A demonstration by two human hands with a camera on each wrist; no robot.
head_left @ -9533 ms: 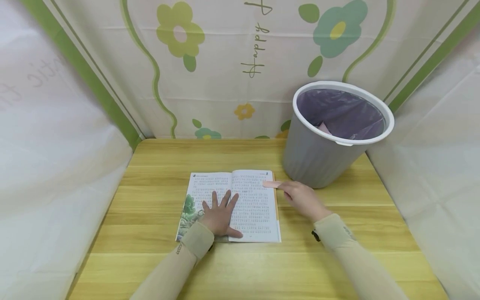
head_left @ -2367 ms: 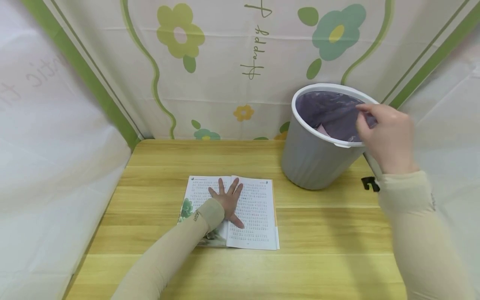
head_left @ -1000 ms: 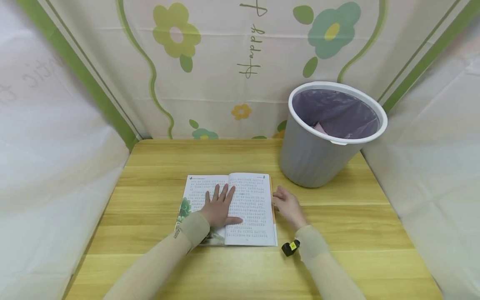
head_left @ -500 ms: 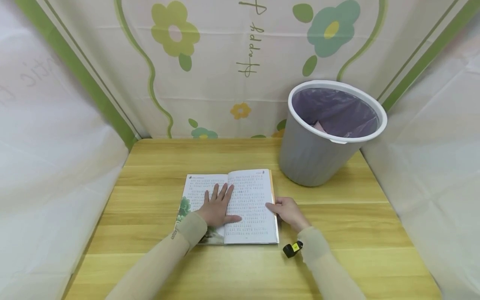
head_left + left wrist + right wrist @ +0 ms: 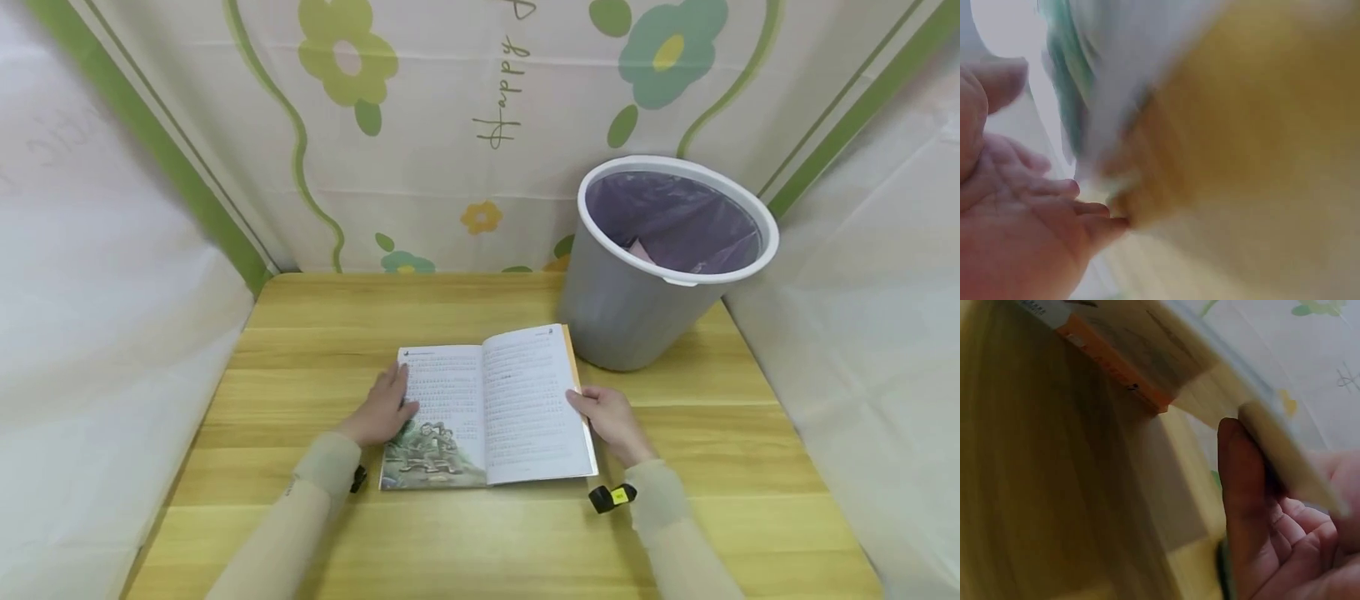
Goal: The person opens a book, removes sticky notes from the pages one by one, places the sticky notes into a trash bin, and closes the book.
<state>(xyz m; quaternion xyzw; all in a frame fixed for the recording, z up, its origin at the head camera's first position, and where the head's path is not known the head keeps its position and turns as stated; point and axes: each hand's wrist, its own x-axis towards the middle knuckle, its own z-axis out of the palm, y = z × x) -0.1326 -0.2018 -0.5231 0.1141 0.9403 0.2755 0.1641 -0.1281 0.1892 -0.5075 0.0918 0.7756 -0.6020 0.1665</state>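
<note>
An open book with printed pages and a drawing at its lower left stands on the wooden table, its right side tilted up. My right hand pinches its right edge, thumb on the page side. In the right wrist view, the fingers clasp the raised cover, with the orange spine below. My left hand is at the book's left edge, its thumb at the page margin. The left wrist view is blurred; there the fingers extend loosely toward the book's edge.
A grey bin with a white rim and dark liner stands at the back right, just behind the book's upper right corner. A pink scrap shows inside. Printed cloth hangs behind the table.
Earlier my right hand held a pink strip over the right page, then rose over the bin. Now it grips the book's right edge; my left hand left the pages for the left edge. The book shifted right.
</note>
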